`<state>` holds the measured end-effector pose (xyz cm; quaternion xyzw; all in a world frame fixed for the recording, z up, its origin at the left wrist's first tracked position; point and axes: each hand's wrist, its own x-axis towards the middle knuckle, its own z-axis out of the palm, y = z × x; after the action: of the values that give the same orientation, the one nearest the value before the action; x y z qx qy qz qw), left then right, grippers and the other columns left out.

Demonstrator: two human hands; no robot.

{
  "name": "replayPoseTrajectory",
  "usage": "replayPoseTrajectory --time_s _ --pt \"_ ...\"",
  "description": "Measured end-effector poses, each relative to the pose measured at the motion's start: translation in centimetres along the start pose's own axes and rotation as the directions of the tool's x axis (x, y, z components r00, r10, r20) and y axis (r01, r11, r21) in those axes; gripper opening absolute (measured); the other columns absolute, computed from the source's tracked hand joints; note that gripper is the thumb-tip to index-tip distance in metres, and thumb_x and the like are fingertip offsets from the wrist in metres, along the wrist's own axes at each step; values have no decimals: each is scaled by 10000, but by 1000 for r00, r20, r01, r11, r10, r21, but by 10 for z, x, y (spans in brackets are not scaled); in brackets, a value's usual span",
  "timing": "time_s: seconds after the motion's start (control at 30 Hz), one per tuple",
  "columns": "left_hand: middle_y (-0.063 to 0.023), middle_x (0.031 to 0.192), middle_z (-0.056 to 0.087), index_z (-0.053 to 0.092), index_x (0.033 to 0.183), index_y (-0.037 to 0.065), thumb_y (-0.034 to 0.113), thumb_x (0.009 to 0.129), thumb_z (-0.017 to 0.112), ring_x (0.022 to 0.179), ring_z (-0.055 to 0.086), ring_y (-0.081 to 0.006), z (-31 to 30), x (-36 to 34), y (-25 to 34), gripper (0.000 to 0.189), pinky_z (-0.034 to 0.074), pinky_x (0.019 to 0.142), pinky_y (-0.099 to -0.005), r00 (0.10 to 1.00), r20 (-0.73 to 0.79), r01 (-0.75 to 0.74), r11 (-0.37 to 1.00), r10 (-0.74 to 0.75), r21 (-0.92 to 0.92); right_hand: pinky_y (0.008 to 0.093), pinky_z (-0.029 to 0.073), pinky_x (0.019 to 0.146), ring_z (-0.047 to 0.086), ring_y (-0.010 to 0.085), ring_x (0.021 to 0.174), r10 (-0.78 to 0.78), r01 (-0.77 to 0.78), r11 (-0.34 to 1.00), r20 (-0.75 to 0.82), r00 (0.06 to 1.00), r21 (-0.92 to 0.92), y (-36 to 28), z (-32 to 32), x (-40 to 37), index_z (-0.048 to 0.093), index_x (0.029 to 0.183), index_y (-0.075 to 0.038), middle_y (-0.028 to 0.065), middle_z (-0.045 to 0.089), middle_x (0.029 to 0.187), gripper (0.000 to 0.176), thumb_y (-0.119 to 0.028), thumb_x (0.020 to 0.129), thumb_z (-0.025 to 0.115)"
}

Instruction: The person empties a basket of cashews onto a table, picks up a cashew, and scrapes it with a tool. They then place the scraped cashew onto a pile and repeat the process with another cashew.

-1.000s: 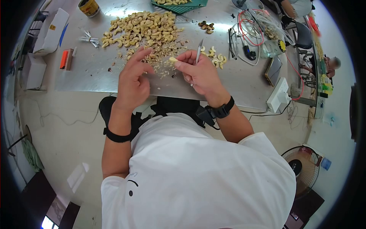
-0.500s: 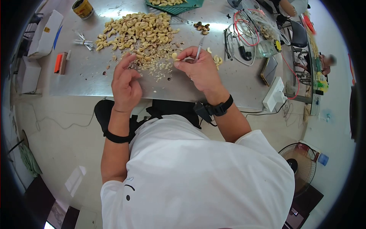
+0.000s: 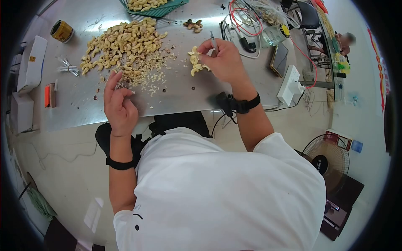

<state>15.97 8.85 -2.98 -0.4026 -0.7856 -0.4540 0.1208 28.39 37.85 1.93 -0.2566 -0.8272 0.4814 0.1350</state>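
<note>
My right hand (image 3: pixel 224 62) holds a slim silver tool (image 3: pixel 213 42), like a small craft knife, pointing up between the fingers. Its fingertips are at a small group of pale peeled cashews (image 3: pixel 194 62); whether they still pinch one is hard to see. My left hand (image 3: pixel 120 104) is raised at the near edge of the peelings, index finger stretched and the others loosely bent, with nothing visible in it. Beyond it lies a large heap of cashews (image 3: pixel 123 42), with flaky skin scraps (image 3: pixel 146 75) spread along its near side.
On the metal table (image 3: pixel 176 98) are a green tray (image 3: pixel 167 10) of cashews, dark nuts (image 3: pixel 192 26), a tin (image 3: pixel 62 31), white sticks (image 3: pixel 68 67) and an orange box (image 3: pixel 49 95). Tangled cables, a jar (image 3: pixel 274 35), a phone (image 3: pixel 279 60) and a power strip (image 3: pixel 289 83) are at right.
The view has shifted, so the table's things appear further left. My right hand has moved right from beside the scraps to the small cashew group, carrying the cashew it pinched. My left hand keeps its pose.
</note>
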Motion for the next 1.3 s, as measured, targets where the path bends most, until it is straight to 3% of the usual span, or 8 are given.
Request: replayPoseTrajectory --time_s 0.2,1.03,1.13,1.3 --pt "-198 1306 662 623 847 -7 -181 777 480 1350 568 -399 3 -1 3 236 471 1098 -438 999 7 33 999 -33 -7 269 504 623 611 99 668 71 -70 996 12 997 -46 16 -17 -4 748 958 -39 27 718 827 133 -55 830 719" --pt "-177 1217 699 636 856 12 -156 798 568 1216 670 -349 5 -5 1 190 556 969 -387 999 -13 39 999 -39 -15 279 497 637 592 103 667 34 -26 992 66 997 -124 14 -5 -8 727 934 -25 27 696 806 143 -94 816 770" --pt "-178 1203 698 634 855 14 -150 791 580 1202 676 -353 4 -3 0 184 564 959 -390 999 -22 29 999 -30 -15 266 493 620 587 87 657 63 -57 997 140 988 -49 -9 3 -4 715 933 -27 17 687 793 144 -99 827 779" --pt "-185 1194 693 632 857 7 -155 781 586 1197 677 -365 4 -5 -2 185 558 984 -399 999 -43 24 998 -26 -65 252 495 602 590 70 653 -19 -6 994 229 973 109 -44 22 19 705 927 -25 2 676 770 159 -126 848 798"
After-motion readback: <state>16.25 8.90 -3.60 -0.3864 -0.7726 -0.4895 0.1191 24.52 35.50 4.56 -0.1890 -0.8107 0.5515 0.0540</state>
